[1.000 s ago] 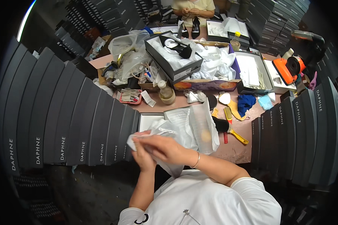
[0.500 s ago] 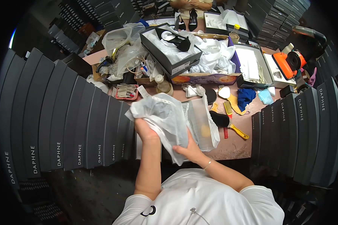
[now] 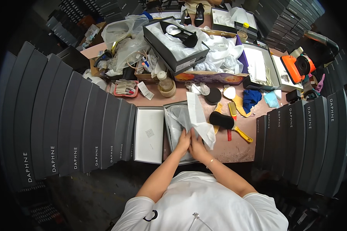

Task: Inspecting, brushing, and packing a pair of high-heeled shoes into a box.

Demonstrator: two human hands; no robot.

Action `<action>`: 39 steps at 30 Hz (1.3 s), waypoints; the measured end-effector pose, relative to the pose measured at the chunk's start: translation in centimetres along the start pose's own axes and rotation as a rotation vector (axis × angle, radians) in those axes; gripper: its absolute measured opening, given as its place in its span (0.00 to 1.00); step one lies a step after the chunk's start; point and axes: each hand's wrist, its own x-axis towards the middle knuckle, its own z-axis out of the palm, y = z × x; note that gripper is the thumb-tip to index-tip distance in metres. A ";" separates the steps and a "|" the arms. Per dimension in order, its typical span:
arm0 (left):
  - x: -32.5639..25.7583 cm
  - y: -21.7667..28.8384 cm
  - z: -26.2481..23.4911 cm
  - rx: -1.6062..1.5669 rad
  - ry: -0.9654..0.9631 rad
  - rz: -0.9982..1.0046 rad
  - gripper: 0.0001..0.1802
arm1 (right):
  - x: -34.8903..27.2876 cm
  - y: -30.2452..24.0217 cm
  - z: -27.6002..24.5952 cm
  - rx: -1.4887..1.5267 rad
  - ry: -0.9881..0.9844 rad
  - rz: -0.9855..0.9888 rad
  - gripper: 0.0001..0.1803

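An open grey shoe box (image 3: 168, 124) stands on the pink table in front of me, lined with white tissue paper (image 3: 196, 115). Both hands are down inside it, side by side. My left hand (image 3: 183, 141) presses on the paper in the box, and my right hand (image 3: 197, 145) grips the paper sheet that rises up and folds over the box's right edge. What lies under the paper is hidden. The box's white lid (image 3: 149, 134) lies upside down just left of it.
Rows of dark grey shoe boxes (image 3: 65, 119) stand at my left and right (image 3: 308, 138). A black insole (image 3: 221, 120), a yellow brush (image 3: 239, 129), a tape roll (image 3: 167, 87), an open box holding a black heeled shoe (image 3: 177, 42) and an orange tool (image 3: 297, 67) clutter the table.
Both hands have come down from chest height, where they held the bunched tissue paper, and now push it into the open box on the table.
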 end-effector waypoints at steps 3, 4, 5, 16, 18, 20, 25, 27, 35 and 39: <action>0.6 0.3 0.2 0.215 0.056 -0.034 0.22 | -0.3 0.3 -0.4 0.130 -0.044 -0.004 0.45; -0.1 2.4 0.0 0.461 0.060 -0.026 0.22 | -1.5 -1.2 -2.2 0.127 -0.020 -0.033 0.42; -0.8 4.3 -0.3 0.708 0.069 -0.014 0.21 | -3.1 -2.2 -4.7 0.189 -0.123 -0.107 0.37; -9.2 1.0 -11.4 1.163 0.300 0.085 0.13 | 0.3 -1.9 -8.4 0.106 0.044 -0.241 0.31; -10.6 2.9 -11.0 1.176 0.359 0.252 0.14 | 1.2 -4.1 -4.5 -0.149 -0.142 -0.434 0.26; -13.2 5.4 -10.9 1.096 0.476 0.384 0.16 | -0.4 -6.2 -2.3 -0.155 -0.227 -0.553 0.24; -19.9 11.5 -9.2 0.720 0.558 0.381 0.14 | -1.7 -9.6 -8.6 -0.151 0.454 -0.616 0.26; -21.2 12.3 -7.8 0.678 0.565 0.405 0.13 | 0.8 -6.6 -7.8 -0.108 0.486 -0.449 0.22; -21.1 15.8 -3.6 0.375 0.400 0.569 0.11 | 0.3 -5.3 0.4 -0.142 0.100 -0.645 0.04; -19.5 17.4 -4.1 0.169 0.234 0.596 0.14 | -0.2 -5.6 -1.4 0.289 -0.233 -0.378 0.15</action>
